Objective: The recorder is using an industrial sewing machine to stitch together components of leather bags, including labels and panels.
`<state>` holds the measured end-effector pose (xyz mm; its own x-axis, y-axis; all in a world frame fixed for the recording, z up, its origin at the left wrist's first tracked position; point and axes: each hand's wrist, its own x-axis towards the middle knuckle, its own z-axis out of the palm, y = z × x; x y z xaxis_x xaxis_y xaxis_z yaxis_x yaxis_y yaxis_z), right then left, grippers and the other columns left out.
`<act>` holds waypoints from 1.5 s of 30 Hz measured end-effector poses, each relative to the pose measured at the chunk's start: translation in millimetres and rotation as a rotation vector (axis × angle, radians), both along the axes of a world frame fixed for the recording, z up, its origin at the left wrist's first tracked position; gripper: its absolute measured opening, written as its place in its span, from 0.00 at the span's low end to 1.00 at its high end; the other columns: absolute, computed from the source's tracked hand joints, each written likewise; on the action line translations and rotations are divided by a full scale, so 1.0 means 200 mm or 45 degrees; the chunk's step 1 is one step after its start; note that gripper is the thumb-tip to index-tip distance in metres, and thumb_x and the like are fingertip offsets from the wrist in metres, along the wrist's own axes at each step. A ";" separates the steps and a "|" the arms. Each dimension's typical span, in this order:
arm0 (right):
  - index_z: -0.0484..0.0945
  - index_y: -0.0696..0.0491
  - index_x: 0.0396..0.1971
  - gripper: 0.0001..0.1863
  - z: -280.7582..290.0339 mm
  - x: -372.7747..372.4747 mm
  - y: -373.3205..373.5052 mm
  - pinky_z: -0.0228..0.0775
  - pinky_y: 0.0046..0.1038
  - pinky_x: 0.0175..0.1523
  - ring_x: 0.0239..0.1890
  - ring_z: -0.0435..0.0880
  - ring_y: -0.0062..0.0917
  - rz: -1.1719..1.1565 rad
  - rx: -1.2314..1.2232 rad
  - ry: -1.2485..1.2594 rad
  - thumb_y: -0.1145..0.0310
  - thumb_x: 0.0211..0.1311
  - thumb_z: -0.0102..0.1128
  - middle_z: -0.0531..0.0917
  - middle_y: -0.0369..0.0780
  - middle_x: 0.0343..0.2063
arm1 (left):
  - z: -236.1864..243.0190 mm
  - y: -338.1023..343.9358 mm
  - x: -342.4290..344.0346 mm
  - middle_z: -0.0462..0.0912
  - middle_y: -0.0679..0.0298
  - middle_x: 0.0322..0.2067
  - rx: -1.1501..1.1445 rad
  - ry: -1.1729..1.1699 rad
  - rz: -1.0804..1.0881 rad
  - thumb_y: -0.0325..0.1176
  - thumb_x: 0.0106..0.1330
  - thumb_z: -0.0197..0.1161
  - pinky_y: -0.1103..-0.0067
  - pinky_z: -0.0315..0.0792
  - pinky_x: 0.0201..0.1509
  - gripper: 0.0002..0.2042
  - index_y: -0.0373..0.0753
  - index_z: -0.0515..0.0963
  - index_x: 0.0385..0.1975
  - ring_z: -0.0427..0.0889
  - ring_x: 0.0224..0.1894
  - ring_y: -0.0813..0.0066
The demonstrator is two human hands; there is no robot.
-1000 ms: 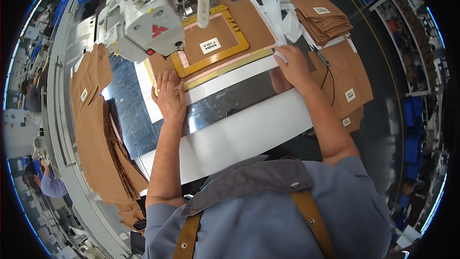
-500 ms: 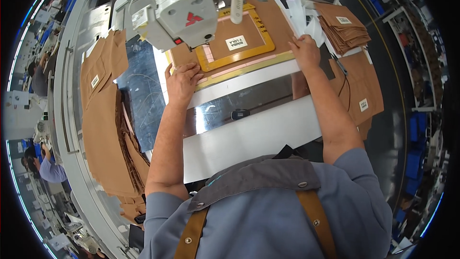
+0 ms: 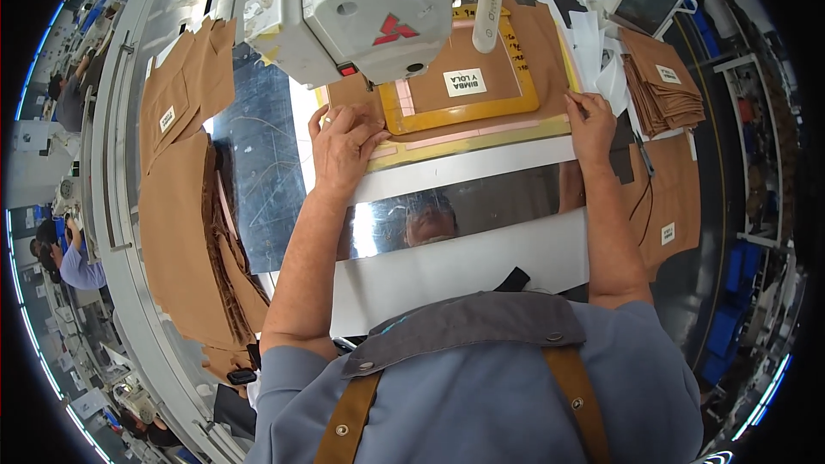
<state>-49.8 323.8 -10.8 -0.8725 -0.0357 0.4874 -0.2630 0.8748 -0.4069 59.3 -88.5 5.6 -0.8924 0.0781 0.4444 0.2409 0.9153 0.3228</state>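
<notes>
brown panel (image 3: 501, 77) is lying under the yellow frame (image 3: 468, 119) | my left hand (image 3: 342, 153) and right hand (image 3: 593, 129) are resting apart at its near corners, can't tell if pinching | I'm guessing light, kinda floppy, best held by edges

the left hand (image 3: 345, 148) and right hand (image 3: 593, 127) are at a brown panel's (image 3: 550, 47) near corners. a yellow frame (image 3: 464, 119) lies on it.

Blue-grey shirt (image 3: 473, 404), short-sleeved — dark collar (image 3: 464, 322), brown straps (image 3: 571, 378) (with metal snaps (image 3: 577, 403)).
</notes>
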 end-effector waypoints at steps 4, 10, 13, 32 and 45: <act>0.90 0.51 0.37 0.08 0.00 0.01 0.00 0.72 0.31 0.45 0.35 0.81 0.26 0.030 -0.052 -0.002 0.64 0.62 0.71 0.85 0.34 0.29 | 0.00 0.00 0.00 0.84 0.73 0.44 0.002 0.011 -0.013 0.40 0.55 0.74 0.63 0.59 0.69 0.08 0.47 0.90 0.32 0.80 0.51 0.73; 0.89 0.51 0.36 0.08 0.01 0.00 0.01 0.70 0.31 0.45 0.34 0.81 0.26 0.055 -0.045 -0.006 0.63 0.62 0.71 0.85 0.34 0.28 | -0.01 -0.01 -0.01 0.84 0.73 0.42 0.044 0.036 -0.020 0.41 0.55 0.75 0.65 0.62 0.67 0.08 0.47 0.90 0.31 0.80 0.50 0.71; 0.89 0.51 0.36 0.09 -0.01 0.00 0.02 0.69 0.32 0.47 0.33 0.81 0.27 0.041 -0.033 -0.009 0.63 0.62 0.70 0.85 0.34 0.28 | -0.01 -0.01 -0.01 0.84 0.72 0.42 0.054 0.025 -0.029 0.40 0.54 0.75 0.66 0.64 0.65 0.08 0.47 0.90 0.30 0.80 0.50 0.71; 0.86 0.58 0.34 0.10 0.16 0.09 0.09 0.72 0.26 0.37 0.28 0.80 0.23 0.078 -0.297 -0.349 0.65 0.64 0.69 0.85 0.39 0.25 | 0.04 0.07 0.06 0.88 0.67 0.32 0.330 -0.024 -0.005 0.32 0.58 0.74 0.70 0.71 0.56 0.05 0.40 0.86 0.27 0.82 0.43 0.66; 0.83 0.60 0.31 0.07 0.33 0.54 0.38 0.68 0.24 0.35 0.28 0.76 0.17 0.118 -0.290 -0.686 0.71 0.64 0.67 0.81 0.36 0.26 | 0.24 0.25 0.54 0.86 0.68 0.30 0.276 -0.218 -0.288 0.32 0.57 0.75 0.71 0.71 0.52 0.06 0.42 0.84 0.26 0.83 0.41 0.66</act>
<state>57.4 400.6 54.4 -0.9974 -0.0701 -0.0189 -0.0387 0.7332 -0.6789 167.3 -38.3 54.0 -0.9264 0.2024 0.3176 0.3549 0.7511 0.5567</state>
